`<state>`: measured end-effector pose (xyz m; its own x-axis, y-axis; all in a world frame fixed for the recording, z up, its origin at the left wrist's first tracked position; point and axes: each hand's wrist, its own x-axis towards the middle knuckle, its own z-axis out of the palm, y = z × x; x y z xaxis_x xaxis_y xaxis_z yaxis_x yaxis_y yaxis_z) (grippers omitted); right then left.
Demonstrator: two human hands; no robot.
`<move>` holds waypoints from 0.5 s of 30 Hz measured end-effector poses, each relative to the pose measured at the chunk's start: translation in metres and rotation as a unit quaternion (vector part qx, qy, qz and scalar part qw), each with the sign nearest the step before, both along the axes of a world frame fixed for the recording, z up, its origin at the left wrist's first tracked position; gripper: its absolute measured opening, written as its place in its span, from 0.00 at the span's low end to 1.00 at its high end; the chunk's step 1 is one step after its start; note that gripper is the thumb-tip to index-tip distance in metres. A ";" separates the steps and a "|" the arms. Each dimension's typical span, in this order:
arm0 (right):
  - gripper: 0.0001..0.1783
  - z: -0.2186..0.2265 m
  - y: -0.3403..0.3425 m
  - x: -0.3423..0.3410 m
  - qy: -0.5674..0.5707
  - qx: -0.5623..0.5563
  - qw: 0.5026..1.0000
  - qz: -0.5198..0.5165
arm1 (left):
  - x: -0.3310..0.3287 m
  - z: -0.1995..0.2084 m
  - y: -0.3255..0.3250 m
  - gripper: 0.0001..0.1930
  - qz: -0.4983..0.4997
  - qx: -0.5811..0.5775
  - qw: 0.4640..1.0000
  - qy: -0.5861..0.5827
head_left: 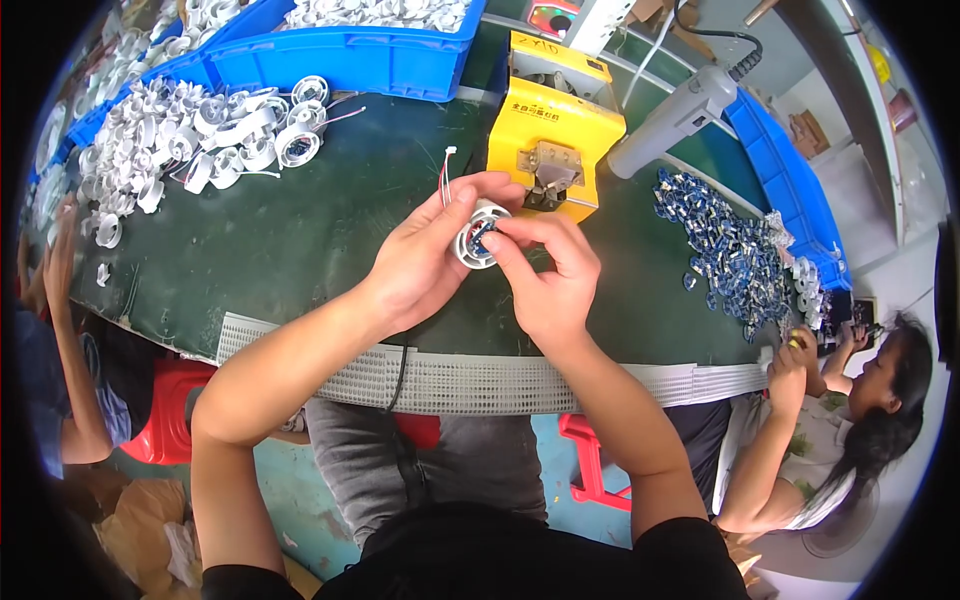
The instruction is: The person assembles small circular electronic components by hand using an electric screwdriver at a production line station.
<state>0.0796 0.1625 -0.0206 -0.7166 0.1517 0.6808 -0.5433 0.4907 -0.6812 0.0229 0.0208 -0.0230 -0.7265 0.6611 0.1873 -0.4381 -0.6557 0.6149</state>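
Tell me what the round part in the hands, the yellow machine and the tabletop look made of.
Round part: likely moulded white plastic, matte, thin walls, with a small blue piece inside.
Yellow machine: probably painted sheet metal, glossy, with a bare grey metal fitting in front.
Tabletop: dark green mat, perhaps rubber, dull and scuffed.

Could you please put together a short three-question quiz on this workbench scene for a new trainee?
1. True or false: the left hand and the right hand both touch the round white part.
2. What lies heaped on the green table to the person's right?
A. red caps
B. small blue circuit boards
C. coiled springs
3. Fill in: directly behind the hands stands a ______ machine.

Key:
1. True; the left hand cups the part and the right hand's fingertips work at its face.
2. B, the small blue circuit boards.
3. Yellow; the yellow machine stands just beyond the part.
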 end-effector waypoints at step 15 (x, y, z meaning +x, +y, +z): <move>0.15 0.001 0.017 -0.003 -0.139 -0.248 0.955 0.086 | -0.006 0.010 -0.011 0.09 0.208 -0.154 0.965 0.046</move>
